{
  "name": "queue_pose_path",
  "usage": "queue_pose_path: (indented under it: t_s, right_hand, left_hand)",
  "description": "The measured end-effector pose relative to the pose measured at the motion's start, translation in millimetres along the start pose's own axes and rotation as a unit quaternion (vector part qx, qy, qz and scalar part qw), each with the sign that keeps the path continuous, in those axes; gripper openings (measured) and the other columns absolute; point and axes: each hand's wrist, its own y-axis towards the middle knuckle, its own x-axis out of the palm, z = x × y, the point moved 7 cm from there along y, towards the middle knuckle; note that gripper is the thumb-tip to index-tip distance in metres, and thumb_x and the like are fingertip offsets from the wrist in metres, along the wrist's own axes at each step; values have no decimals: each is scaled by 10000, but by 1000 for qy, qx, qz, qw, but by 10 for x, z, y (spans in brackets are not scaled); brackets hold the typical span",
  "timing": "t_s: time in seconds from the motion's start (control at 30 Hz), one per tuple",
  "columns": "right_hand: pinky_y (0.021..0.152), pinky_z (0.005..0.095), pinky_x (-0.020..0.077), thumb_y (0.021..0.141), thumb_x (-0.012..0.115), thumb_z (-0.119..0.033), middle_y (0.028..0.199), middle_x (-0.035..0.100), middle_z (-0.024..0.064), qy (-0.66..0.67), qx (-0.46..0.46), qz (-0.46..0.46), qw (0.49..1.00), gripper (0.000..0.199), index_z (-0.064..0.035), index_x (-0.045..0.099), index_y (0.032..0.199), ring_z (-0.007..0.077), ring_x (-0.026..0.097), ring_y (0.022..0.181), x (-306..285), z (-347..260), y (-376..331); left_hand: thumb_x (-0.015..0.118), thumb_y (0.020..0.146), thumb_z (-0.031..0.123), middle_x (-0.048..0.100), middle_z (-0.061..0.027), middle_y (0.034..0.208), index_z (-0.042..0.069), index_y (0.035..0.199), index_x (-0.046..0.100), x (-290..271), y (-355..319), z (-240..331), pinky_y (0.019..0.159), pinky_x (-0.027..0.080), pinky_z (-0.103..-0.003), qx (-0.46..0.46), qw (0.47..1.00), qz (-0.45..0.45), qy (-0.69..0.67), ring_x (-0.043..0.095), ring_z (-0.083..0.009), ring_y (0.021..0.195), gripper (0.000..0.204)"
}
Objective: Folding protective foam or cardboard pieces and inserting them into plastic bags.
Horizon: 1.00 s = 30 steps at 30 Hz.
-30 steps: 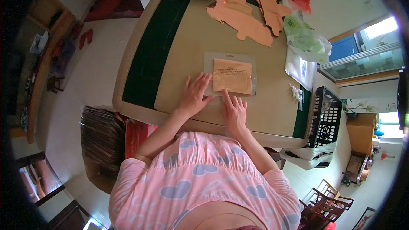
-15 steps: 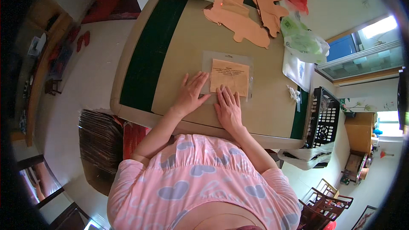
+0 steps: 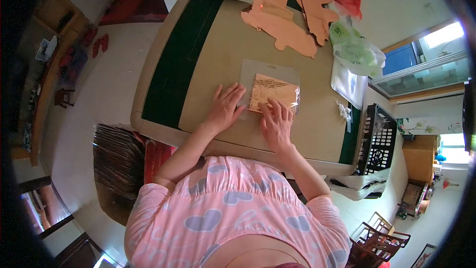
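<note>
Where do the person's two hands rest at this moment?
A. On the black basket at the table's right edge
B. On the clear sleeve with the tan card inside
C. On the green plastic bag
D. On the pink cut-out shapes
B: the left hand presses the clear sleeve at its left edge, and the right hand lies on its lower part, over the tan card.

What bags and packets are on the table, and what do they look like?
Clear plastic sleeve: flat under both hands, rectangular, see-through, holding an orange-tan card.
Green plastic bag: far right of the table, crumpled, pale green.
White packet: right edge, flat, white with a dark mark.
Left hand and right hand press on the sleeve.
</note>
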Motion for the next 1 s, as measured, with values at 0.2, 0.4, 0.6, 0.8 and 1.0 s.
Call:
queue_pose_path:
  t_s: [0.2,0.4,0.6,0.8,1.0]
  right_hand:
    - [1117,583,193,762,628,-124,1404,420,129,-88,-45,-36,994,468,-156,564,1225,337,338,1347,18,-20,114]
    - [1119,601,191,765,648,-88,1464,365,121,-6,-78,-73,994,431,-143,596,1189,323,317,1374,103,1,-38]
    - [1123,597,181,828,645,-150,1446,412,106,-30,-43,-60,997,430,-152,578,1253,316,329,1379,153,-30,-105]
    - [1124,594,186,821,658,-152,1456,395,111,-15,-32,-63,997,449,-116,561,1258,323,323,1382,119,16,-290]
    - [1121,595,208,801,585,-72,1459,390,135,-20,-20,-68,997,526,-138,501,1317,309,353,1367,22,53,-127]
  left_hand:
    - [571,915,233,495,-109,1379,75,1357,434,10,-12,-6,1107,240,-552,-3,1000,1,-15,405,-272,1332,489]
    - [569,914,228,494,-100,1384,85,1361,435,40,-15,-15,1107,234,-551,0,1000,8,-17,399,-264,1338,488]
    - [593,904,223,490,-91,1391,91,1366,438,91,-42,-44,1118,220,-539,-10,1000,13,-24,397,-250,1342,504]
    - [594,906,221,491,-86,1386,91,1368,435,40,-14,-12,1116,232,-543,-13,1000,0,-1,398,-252,1335,505]
    - [589,909,221,483,-90,1391,92,1380,416,54,-23,-15,1114,235,-551,-6,1000,3,-4,395,-262,1334,518]
